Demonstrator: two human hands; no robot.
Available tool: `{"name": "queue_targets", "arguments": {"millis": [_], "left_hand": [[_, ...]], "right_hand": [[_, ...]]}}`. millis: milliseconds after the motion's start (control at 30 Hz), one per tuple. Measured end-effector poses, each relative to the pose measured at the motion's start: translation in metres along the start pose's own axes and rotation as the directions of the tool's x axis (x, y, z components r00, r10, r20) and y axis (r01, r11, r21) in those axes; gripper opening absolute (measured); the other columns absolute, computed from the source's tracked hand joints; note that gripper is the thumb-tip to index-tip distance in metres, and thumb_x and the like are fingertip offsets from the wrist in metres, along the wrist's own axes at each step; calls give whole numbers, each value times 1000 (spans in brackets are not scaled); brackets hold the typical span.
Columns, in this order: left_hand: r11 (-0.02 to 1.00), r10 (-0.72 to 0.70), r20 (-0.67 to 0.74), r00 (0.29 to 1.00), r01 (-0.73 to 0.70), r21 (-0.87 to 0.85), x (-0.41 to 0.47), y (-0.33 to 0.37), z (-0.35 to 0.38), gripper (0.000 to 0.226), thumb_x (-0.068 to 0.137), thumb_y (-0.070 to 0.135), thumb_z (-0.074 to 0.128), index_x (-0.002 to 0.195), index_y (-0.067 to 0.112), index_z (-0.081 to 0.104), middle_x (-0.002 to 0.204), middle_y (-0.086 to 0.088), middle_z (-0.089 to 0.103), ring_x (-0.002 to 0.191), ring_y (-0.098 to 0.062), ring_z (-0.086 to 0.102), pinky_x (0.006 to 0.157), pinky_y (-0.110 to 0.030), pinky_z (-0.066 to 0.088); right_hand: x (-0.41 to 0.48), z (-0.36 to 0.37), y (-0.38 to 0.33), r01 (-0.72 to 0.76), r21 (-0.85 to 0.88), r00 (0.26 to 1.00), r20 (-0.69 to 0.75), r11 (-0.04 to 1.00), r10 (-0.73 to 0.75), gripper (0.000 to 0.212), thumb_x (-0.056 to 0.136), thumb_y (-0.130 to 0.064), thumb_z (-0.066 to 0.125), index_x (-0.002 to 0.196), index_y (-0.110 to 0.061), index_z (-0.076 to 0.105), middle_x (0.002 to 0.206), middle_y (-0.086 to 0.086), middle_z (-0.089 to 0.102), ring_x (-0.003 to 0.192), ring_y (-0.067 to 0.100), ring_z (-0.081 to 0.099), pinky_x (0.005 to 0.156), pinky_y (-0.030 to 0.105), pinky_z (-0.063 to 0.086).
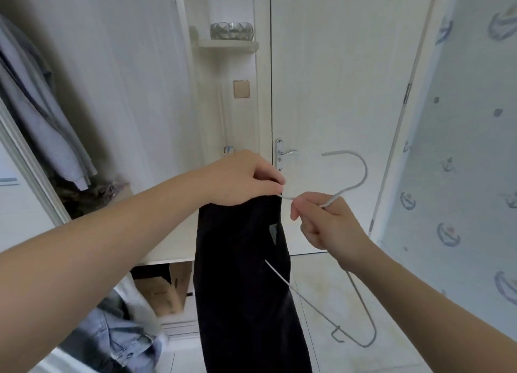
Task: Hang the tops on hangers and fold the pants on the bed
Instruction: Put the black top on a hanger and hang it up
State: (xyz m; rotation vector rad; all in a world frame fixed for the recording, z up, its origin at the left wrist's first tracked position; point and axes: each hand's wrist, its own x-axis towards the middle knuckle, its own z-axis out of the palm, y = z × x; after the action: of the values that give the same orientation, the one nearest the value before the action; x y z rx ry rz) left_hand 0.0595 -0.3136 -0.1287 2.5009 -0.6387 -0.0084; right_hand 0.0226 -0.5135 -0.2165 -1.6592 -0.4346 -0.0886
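**A:** What is seen from the left side to the right, and how many of each?

**B:** In the open wardrobe (30,168) at the left, grey garments (42,107) are hung. At least two can be counted, but the exact number cannot be told. Below them, one denim garment (117,336) is left in a heap. Then one black garment (246,274) is held up in the air before the white door (335,79). One wire hanger (364,169) is held just beside it, at the right.

**A:** How is the black garment held?

**B:** Its top edge is pinched by the left grip (240,177), with the fingers closed on the cloth. The rest is let hang straight down. Whether it is a top or pants cannot be told for certain.

**A:** And the hanger?

**B:** Its neck, just under the hook, is pinched by the right grip (327,221). One wire arm seems to be pushed into the cloth.

**A:** How are these two things expected to handle?

**B:** The cloth is judged soft, limp and rather light, and no shape is held by it. It is best taken at the top edge, with the opening spread. The hanger is judged thin, light and stiff, perhaps a little springy, and the neck is a good place to be held. The cloth may be caught by the small bent notch low on the wire.
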Motion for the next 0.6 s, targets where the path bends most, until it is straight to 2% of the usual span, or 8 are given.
{"name": "queue_targets", "arguments": {"millis": [67, 100, 167, 200, 333, 433, 533, 600], "left_hand": [[981, 95, 20, 995, -97, 169, -10, -8, -3, 48, 91, 64, 49, 118, 32, 72, 120, 16, 69, 118, -8, 60, 110, -36, 42], [922, 165, 2, 986, -155, 356, -16, -14, -6, 57, 90, 71, 37, 124, 36, 67, 124, 18, 67, 120, -10, 56, 111, -37, 37], [687, 334, -55, 941, -203, 697, -25, -27, -12, 59, 95, 66, 22, 126, 35, 63, 114, 16, 68, 110, -15, 54, 101, -34, 31], [622, 394, -68, 917, -211, 754, -30, -31, -13, 57, 100, 58, 21, 120, 29, 66, 103, 12, 70, 101, -19, 56, 94, -34, 32], [737, 357, -124, 926, -198, 647, -47, -24, 2, 57, 102, 47, 20, 106, 11, 64, 82, -5, 64, 76, -30, 60, 68, -41, 50], [727, 431, -148, 890, -245, 641, -57, -16, 17, 59, 98, 44, 19, 98, 4, 63, 72, -8, 59, 63, -33, 58, 55, -43, 50], [750, 402, -136, 905, -241, 616, -60, -8, 30, 60, 97, 43, 16, 100, 5, 62, 72, -5, 53, 66, -32, 56, 59, -44, 47], [777, 315, -122, 941, -182, 603, -59, -10, 35, 55, 99, 45, 17, 106, 11, 59, 77, 2, 49, 76, -30, 57, 70, -46, 47]], "right_hand": [[-2, -8, 1, 19, 79, 999, -30, 997, -16, 24, 86, -26, 55, 66, -13, 58, 47, -1, 24, 40, 16, 18, 43, 17, 21], [-2, -11, 0, 34, 106, 999, -31, 994, -31, 24, 85, -28, 57, 66, -13, 58, 48, -2, 23, 41, 15, 17, 44, 17, 19], [-2, -17, -5, 68, 117, 998, -17, 991, -66, 29, 86, -33, 58, 66, -13, 62, 48, -2, 23, 40, 15, 18, 44, 18, 21], [-1, -18, -7, 80, 111, 997, -15, 991, -79, 34, 90, -35, 57, 66, -13, 64, 48, -2, 23, 39, 15, 20, 44, 17, 22], [3, -13, -18, 100, 60, 993, -72, 993, -96, 51, 102, -33, 39, 62, -14, 62, 48, 2, 25, 40, 16, 23, 43, 18, 23], [4, 0, -26, 102, 22, 992, -74, 995, -100, 46, 99, -32, 36, 58, -19, 50, 52, 9, 26, 43, 16, 23, 43, 17, 23], [8, 14, -26, 121, -50, 992, -28, 991, -122, 43, 98, -37, 35, 62, -17, 47, 47, -5, 31, 42, 11, 27, 42, 18, 25], [11, 20, -23, 106, -52, 994, -29, 993, -108, 45, 99, -41, 35, 66, -14, 50, 47, 0, 32, 41, 12, 29, 43, 18, 26]]}}
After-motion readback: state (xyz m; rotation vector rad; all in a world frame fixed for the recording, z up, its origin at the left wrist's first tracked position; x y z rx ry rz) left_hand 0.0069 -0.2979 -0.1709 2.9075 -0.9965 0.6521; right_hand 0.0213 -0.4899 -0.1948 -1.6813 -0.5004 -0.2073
